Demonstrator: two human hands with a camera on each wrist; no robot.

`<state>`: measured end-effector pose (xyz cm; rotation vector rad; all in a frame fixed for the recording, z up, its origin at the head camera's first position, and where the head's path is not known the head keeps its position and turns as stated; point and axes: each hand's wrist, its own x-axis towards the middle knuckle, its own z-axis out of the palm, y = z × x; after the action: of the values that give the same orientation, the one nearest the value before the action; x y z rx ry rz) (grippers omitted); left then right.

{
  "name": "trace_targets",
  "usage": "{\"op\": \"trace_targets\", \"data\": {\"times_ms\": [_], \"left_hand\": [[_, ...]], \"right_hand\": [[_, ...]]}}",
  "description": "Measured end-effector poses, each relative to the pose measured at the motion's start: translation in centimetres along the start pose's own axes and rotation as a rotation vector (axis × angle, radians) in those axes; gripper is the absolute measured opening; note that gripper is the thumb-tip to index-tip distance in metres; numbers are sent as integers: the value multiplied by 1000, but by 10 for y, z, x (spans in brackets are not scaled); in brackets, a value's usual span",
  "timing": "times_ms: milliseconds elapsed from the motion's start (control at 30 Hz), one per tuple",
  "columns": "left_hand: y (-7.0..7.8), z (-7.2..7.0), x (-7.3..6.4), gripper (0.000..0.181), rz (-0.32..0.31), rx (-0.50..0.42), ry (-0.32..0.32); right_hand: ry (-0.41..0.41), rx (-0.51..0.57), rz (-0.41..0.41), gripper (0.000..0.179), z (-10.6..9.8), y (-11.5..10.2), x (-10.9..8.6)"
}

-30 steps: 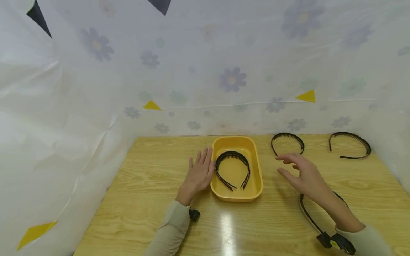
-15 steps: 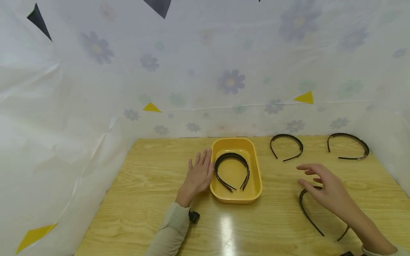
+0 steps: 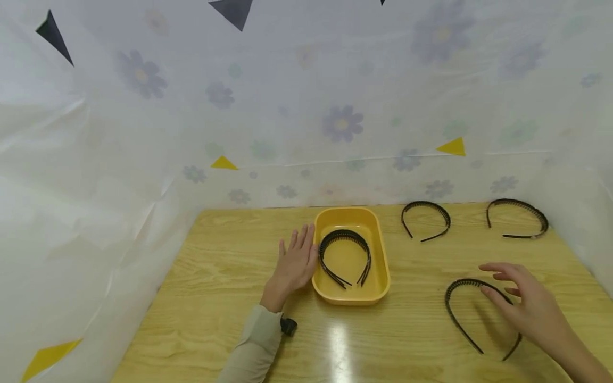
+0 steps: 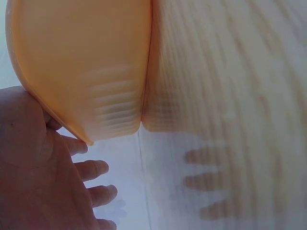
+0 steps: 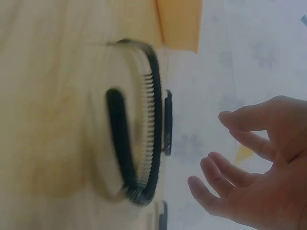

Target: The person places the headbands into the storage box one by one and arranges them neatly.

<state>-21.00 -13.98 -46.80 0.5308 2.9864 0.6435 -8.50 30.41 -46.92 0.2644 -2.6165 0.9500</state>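
Observation:
My left hand point(image 3: 293, 266) rests with straight fingers against the left side of a yellow plastic tray point(image 3: 351, 301); the left wrist view shows its fingers beside the tray's outer wall point(image 4: 81, 57). Inside the tray lie black toothed headbands point(image 3: 345, 234), stacked so closely that I cannot tell how many. My right hand point(image 3: 531, 306) hovers, fingers loosely bent and apart, over the right side of a black headband point(image 3: 455, 314) lying on the table. In the right wrist view nothing is between the fingers of that hand point(image 5: 259, 167), and the toothed headband point(image 5: 156, 105) stands out near it.
Two more black headbands lie at the table's back right, one nearer the tray point(image 3: 426, 204) and one in the far corner point(image 3: 522, 203). The wooden table point(image 3: 230, 319) meets a white flowered sheet point(image 3: 287, 106) behind and at the sides.
My right hand has moved right and toward me, from beside the tray to over the near headband. My left hand has stayed at the tray.

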Motion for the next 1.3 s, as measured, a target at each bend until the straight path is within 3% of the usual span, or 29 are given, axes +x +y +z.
{"op": "trace_targets", "data": {"times_ms": [233,367,700,1033,1300], "left_hand": [[0,1,-1,58,9,-7,11],[-1,2,-1,58,6,-3,8],[0,1,-2,58,3,-10,8],[-1,0,-2,58,7,-21,8],[0,1,-1,58,3,-16,11]], "right_hand": [[-17,-45,77,42,-8,21,-19],[-36,-82,71,46,-10,30,-25],[-203,-98,145,56,-10,43,-36],[-177,-66,87,48,-6,49,-39],[-229,33,230,32,-9,49,-40]]}}
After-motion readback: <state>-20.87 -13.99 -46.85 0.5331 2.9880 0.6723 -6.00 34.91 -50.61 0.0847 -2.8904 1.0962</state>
